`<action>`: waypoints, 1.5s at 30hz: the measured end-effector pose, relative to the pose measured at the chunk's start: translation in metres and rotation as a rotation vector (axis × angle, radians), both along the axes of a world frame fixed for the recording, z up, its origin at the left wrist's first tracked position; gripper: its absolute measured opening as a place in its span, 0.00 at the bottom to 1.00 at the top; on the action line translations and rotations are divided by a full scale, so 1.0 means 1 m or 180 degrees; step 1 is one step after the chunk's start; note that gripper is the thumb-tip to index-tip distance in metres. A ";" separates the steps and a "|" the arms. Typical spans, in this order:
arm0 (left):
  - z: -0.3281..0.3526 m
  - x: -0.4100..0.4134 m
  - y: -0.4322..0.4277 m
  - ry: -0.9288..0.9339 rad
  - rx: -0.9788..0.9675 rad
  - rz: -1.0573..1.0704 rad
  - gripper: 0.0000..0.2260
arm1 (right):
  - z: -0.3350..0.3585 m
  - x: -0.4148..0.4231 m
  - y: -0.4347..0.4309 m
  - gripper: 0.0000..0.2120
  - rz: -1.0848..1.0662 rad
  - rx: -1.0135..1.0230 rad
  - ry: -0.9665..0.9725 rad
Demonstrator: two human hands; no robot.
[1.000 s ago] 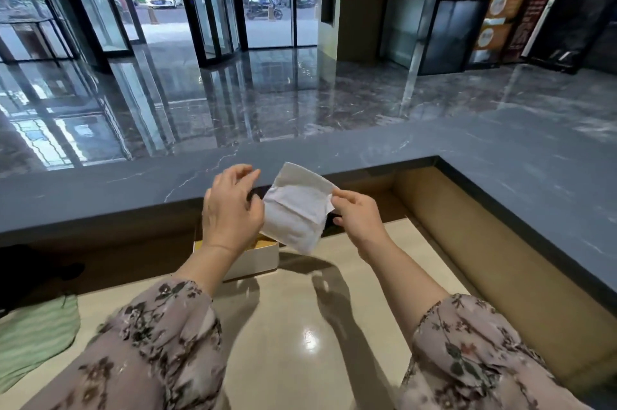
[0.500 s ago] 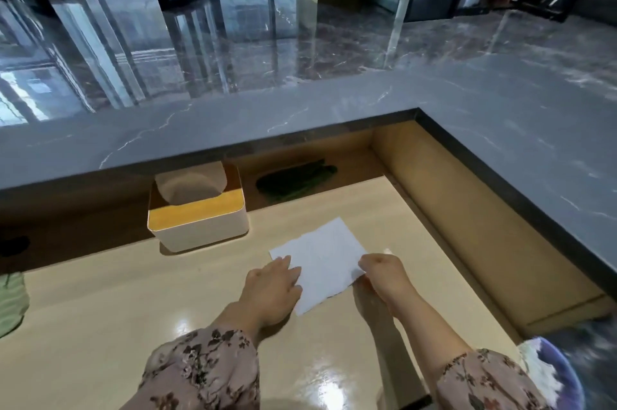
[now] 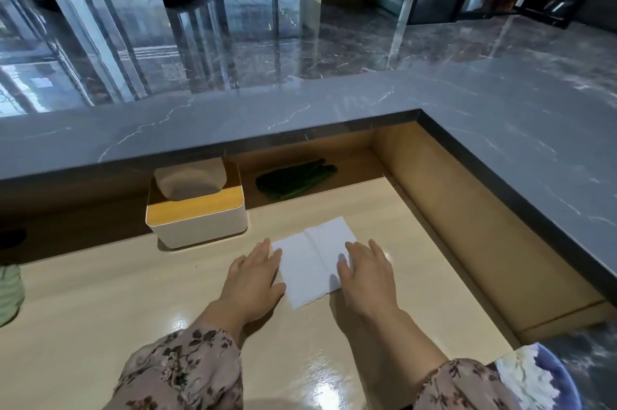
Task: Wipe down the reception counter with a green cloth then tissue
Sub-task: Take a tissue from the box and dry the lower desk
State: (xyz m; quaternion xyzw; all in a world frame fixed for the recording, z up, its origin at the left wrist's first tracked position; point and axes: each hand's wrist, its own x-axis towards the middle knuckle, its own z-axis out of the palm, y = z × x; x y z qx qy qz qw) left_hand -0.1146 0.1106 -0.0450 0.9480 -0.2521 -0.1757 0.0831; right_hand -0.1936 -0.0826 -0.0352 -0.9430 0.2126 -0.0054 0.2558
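Observation:
A white tissue [image 3: 312, 262] lies flat on the beige lower desk [image 3: 133, 302], a crease running down its middle. My left hand [image 3: 253, 279] rests flat with its fingertips on the tissue's left edge. My right hand [image 3: 367, 272] lies flat on the tissue's right side, fingers straight. A pale green cloth [image 3: 10, 292] shows at the far left edge of the desk, mostly cut off by the frame.
A white tissue box [image 3: 197, 212] with a wooden lid stands behind the tissue. A dark green item [image 3: 293, 181] lies in the shaded recess. The grey marble upper counter [image 3: 500, 129] wraps the back and right. A blue bin [image 3: 541, 376] with crumpled paper sits at lower right.
The tissue went from being held in the air by both hands to lying on the desk. Both hands now press flat on it, and it looks spread wider.

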 end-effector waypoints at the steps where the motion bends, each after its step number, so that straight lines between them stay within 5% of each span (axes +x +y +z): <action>1: 0.003 0.002 0.004 0.0017 -0.0009 0.0071 0.31 | 0.001 0.002 0.004 0.23 0.0131 -0.0065 0.0034; 6: 0.008 0.017 0.024 0.0178 0.0071 0.0430 0.41 | -0.015 0.025 0.026 0.31 0.0588 -0.0563 0.0349; 10: 0.002 0.028 0.021 0.0277 0.0145 0.0584 0.47 | -0.041 0.045 0.034 0.47 0.0561 -0.0706 0.0475; 27: -0.018 0.037 0.009 0.0501 0.0278 0.0466 0.56 | -0.066 0.131 0.026 0.34 0.1444 -0.1185 0.0673; 37: -0.015 0.036 0.009 0.0520 0.0256 0.0458 0.55 | -0.061 0.101 -0.134 0.32 0.0082 -0.1037 0.1034; 45: -0.014 0.034 0.008 0.0532 0.0241 0.0480 0.56 | -0.066 0.099 -0.056 0.33 -0.0093 -0.0911 0.0923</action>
